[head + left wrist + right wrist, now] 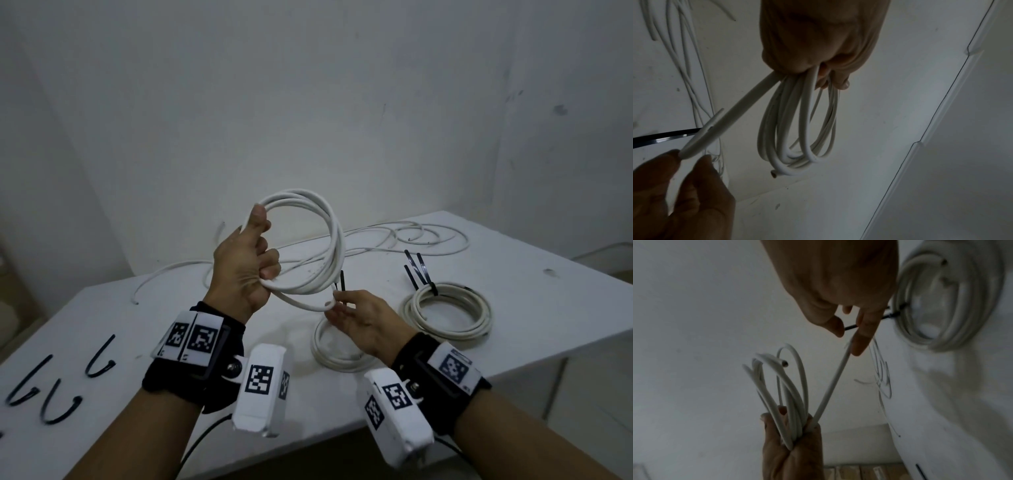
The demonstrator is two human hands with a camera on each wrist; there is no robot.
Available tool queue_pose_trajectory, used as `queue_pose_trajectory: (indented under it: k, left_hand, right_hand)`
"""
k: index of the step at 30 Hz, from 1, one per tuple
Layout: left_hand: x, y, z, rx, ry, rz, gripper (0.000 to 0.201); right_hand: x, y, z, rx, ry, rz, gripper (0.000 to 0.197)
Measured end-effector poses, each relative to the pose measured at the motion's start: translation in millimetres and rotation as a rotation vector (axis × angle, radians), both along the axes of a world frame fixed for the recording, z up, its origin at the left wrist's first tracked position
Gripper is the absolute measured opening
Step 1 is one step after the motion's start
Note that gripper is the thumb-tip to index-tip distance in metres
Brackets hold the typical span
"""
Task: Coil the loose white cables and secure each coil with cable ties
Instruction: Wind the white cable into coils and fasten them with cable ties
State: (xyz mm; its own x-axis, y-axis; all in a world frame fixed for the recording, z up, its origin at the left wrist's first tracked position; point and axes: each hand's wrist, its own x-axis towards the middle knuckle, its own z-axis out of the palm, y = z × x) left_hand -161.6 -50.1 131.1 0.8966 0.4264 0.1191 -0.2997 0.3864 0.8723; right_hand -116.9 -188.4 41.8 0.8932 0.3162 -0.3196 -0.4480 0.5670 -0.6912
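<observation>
White cable coil (308, 240) is clenched in the left hand (243, 270); the right hand (363, 318) pinches its loose end and a black tie (342, 282). Behind the coil lie loose cables (411, 236); beside it, a tied coil (448, 311) and another the right hand half hides.

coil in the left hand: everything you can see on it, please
The held coil is round white cable with a smooth plastic-looking jacket, wound into several loose loops and not yet tied. It is lifted clear of the table. The left hand grips the loops bunched at one side, thumb up along them. One cut end sticks out at the loops' far side. The other end runs out straight to the right hand, whose fingertips pinch it along with a black cable tie.
</observation>
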Motion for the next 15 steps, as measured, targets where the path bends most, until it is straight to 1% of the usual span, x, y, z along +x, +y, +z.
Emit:
queue_pose_trajectory:
  k: [1, 3, 6, 8, 9, 10, 12, 15]
  left_hand:
    - [0, 0, 1, 0.003, 0.003, 0.000, 0.030]
    - [-1, -1, 1, 0.028, 0.016, 0.017, 0.030]
    - [-1, -1, -3, 0.103, 0.032, 0.069, 0.028]
    - [-1, 1, -7, 0.124, 0.035, 0.085, 0.027]
    - [-1, 2, -8, 0.125, 0.038, 0.085, 0.027]
    - [0, 2, -9, 0.124, 0.043, 0.079, 0.027]
    - [1, 2, -9, 0.123, 0.056, 0.054, 0.027]
    - [2, -1, -11, 0.121, 0.085, 0.002, 0.029]
  right_hand:
    - [-1, 2, 0, 0.029, 0.010, 0.021, 0.013]
    - [-3, 4, 0, 0.068, -0.031, 0.038, 0.014]
    - [1, -1, 5, 0.030, -0.221, -0.004, 0.013]
    - [4, -7, 11, 0.005, -0.336, 0.013, 0.014]
    - [6, -10, 14, 0.011, -0.364, 0.032, 0.016]
    - [6, -12, 16, 0.027, -0.376, 0.051, 0.019]
    - [5, -15, 21, 0.058, -0.377, 0.090, 0.034]
    - [1, -16, 29, 0.007, -0.368, 0.142, 0.058]
